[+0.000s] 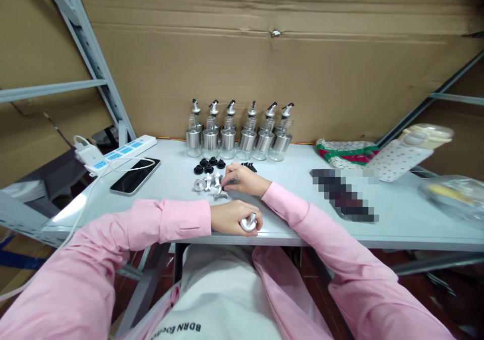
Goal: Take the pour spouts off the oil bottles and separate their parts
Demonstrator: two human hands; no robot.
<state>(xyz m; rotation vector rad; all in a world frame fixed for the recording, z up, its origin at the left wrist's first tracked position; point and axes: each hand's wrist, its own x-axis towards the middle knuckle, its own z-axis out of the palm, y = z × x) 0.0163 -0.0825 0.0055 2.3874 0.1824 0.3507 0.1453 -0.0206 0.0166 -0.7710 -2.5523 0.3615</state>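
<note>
My left hand rests near the table's front edge, fingers wrapped round a silver metal spout part. Farther forward, my right hand reaches over a small group of silver spout parts, its fingertips pinched at a small dark piece beside them. Just behind these lie several black stoppers. A few small black pieces are partly hidden behind my right hand. Glass bottles with steel bands stand upright in rows at the back, the rear ones topped with silver and black spouts.
On the left are a phone and a white power strip with a cable. To the right lie a blurred dark object, a patterned cloth, a dotted bottle and a plastic bag. Cardboard rises behind the table.
</note>
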